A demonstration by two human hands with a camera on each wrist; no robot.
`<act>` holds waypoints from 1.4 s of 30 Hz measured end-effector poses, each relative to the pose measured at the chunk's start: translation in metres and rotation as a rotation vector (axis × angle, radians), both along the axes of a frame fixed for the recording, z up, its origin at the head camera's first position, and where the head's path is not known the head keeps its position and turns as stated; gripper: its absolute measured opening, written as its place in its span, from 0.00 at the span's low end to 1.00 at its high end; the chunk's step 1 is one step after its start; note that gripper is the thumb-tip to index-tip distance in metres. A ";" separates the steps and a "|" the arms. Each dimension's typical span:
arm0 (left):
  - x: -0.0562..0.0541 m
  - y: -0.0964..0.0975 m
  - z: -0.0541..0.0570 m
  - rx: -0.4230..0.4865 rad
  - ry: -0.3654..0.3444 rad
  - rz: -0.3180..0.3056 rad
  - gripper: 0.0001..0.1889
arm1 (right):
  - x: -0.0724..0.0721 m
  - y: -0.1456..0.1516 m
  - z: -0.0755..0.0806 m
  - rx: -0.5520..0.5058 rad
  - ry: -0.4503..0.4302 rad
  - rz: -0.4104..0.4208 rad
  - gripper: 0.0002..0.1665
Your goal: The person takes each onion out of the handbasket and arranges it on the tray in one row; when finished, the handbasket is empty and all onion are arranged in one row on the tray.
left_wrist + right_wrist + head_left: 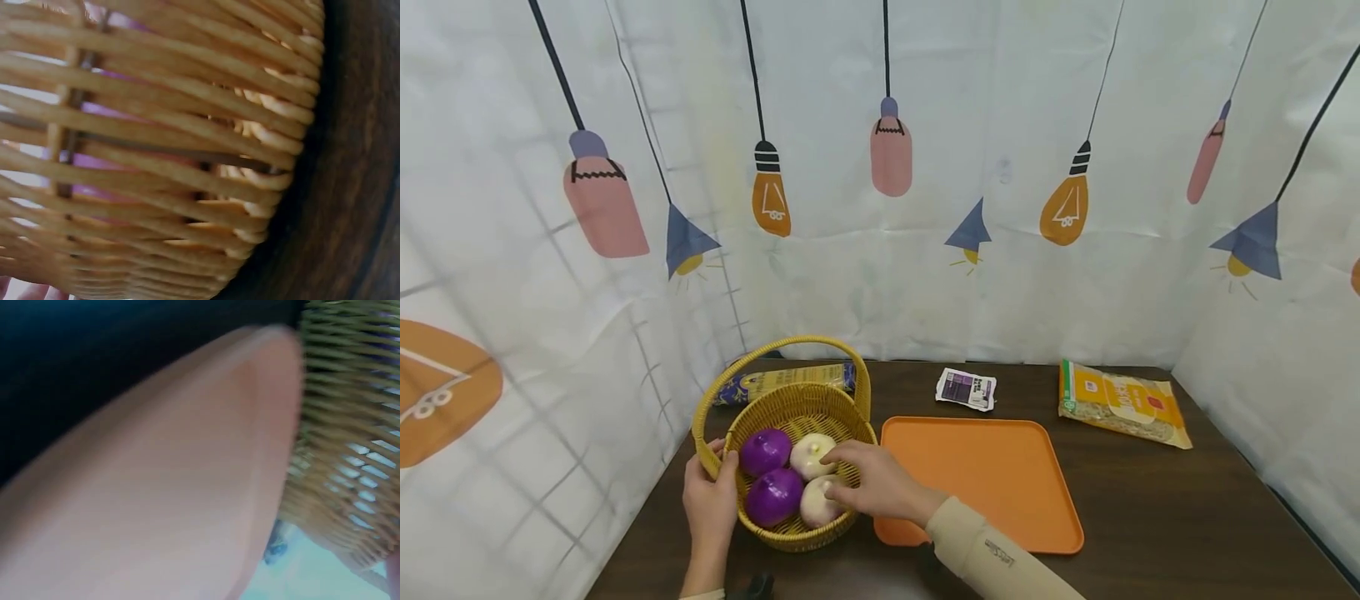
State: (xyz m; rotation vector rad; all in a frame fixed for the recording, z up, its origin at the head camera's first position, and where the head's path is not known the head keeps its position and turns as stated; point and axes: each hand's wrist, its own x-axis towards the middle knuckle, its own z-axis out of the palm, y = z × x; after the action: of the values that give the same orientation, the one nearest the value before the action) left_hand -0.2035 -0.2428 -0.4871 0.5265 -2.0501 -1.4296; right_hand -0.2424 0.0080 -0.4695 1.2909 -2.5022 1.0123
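A yellow woven basket (797,542) with a tall arched handle holds two purple onions (774,497) and two white onions (812,455). My left hand (711,498) grips the basket at its left rim, beside the foot of the handle. In the left wrist view the wicker wall (162,131) fills most of the picture, purple showing through its gaps. My right hand (880,482) reaches in over the right rim, thumb and fingers spread apart just above the white onions. The right wrist view shows the basket's side (350,425) but not the fingertips.
An orange tray (985,475) lies right of the basket, under my right forearm. Behind the basket is a blue and yellow package (797,380). A small purple and white packet (966,389) lies behind the tray, and an orange and yellow bag (1123,404) is at the back right.
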 end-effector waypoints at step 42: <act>-0.009 -0.005 -0.027 0.041 0.109 -0.001 0.12 | -0.011 -0.017 0.016 0.419 -0.149 -0.044 0.36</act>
State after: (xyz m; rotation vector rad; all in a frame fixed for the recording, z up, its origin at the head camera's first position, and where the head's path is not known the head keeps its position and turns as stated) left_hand -0.2123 -0.2483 -0.5143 0.4547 -1.9400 -1.4703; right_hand -0.2533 -0.0093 -0.4535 1.2901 -2.9567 0.6125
